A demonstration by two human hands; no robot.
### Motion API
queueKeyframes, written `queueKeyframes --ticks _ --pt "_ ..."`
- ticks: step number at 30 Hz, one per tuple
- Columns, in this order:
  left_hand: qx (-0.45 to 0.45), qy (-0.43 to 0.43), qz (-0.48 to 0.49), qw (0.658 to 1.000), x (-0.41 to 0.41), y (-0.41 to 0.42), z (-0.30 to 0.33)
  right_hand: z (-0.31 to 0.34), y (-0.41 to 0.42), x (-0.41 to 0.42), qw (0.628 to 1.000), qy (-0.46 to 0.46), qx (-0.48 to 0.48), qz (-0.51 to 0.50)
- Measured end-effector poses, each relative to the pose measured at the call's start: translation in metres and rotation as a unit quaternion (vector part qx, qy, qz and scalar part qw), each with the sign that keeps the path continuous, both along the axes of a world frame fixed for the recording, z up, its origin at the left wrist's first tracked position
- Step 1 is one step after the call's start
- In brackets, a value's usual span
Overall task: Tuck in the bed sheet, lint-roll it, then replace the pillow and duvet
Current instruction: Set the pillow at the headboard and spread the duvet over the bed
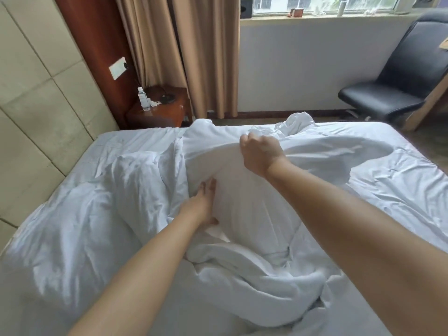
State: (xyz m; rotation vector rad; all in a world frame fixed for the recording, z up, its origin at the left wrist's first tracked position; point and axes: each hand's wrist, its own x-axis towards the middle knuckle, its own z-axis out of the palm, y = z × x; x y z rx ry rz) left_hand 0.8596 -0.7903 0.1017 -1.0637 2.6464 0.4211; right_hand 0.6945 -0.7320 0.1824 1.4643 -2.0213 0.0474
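A crumpled white duvet [254, 238] lies bunched across the middle of the bed. My right hand [260, 154] grips a fold of it, lifted above the mattress near the far side. My left hand [203, 204] lies against the duvet's left flank with straight fingers, thumb beneath a fold. A white pillow [143, 185] sits to the left, partly wrapped by bedding. The white bed sheet [400, 180] shows wrinkled at the right and flat near the headboard [34, 117]. No lint roller is in view.
A wooden nightstand [167, 112] with a water bottle [143, 99] stands past the bed's far left corner, under tan curtains [194, 57]. A black chair [400, 76] stands at the far right, below the window sill [315, 16].
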Motion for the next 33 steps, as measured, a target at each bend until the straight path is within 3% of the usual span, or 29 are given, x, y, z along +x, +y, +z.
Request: queueKeyframes --ticks 3,10,14,17,19,22,25,29,31,33 --pt "-0.017 0.021 -0.005 1.000 0.013 0.016 0.020 0.047 0.011 0.008 0.999 0.032 -0.025 -0.022" --pt "0.046 0.119 0.016 0.992 0.023 0.066 0.087 0.139 0.053 0.032 0.994 0.033 -0.105 -0.009" --pt "-0.049 0.046 -0.038 0.997 0.040 0.104 0.128 0.157 0.087 0.044 0.991 0.008 -0.131 -0.009" --pt "-0.150 -0.050 -0.095 0.983 0.047 0.128 0.146 0.154 0.106 0.053 0.990 -0.001 -0.141 -0.003" --pt "-0.192 -0.063 -0.112 0.973 0.051 0.138 0.152 0.156 0.116 0.060 0.990 -0.006 -0.144 0.002" --pt "-0.140 0.047 -0.028 0.989 0.056 0.141 0.160 0.165 0.132 0.069 0.985 0.013 -0.170 -0.025" --pt "-0.262 0.052 -0.033 0.963 0.062 0.141 0.177 0.178 0.146 0.070 0.976 0.012 -0.216 -0.037" --pt "-0.264 0.123 0.020 0.957 0.081 0.130 0.198 0.189 0.165 0.090 0.954 0.000 -0.289 -0.075" --pt "-0.265 0.117 0.030 0.957 0.093 0.119 0.194 0.196 0.177 0.103 0.969 -0.095 -0.213 -0.084" --pt "-0.243 0.084 0.036 0.966 0.108 0.117 0.190 0.205 0.185 0.112 0.966 -0.228 -0.027 -0.117"
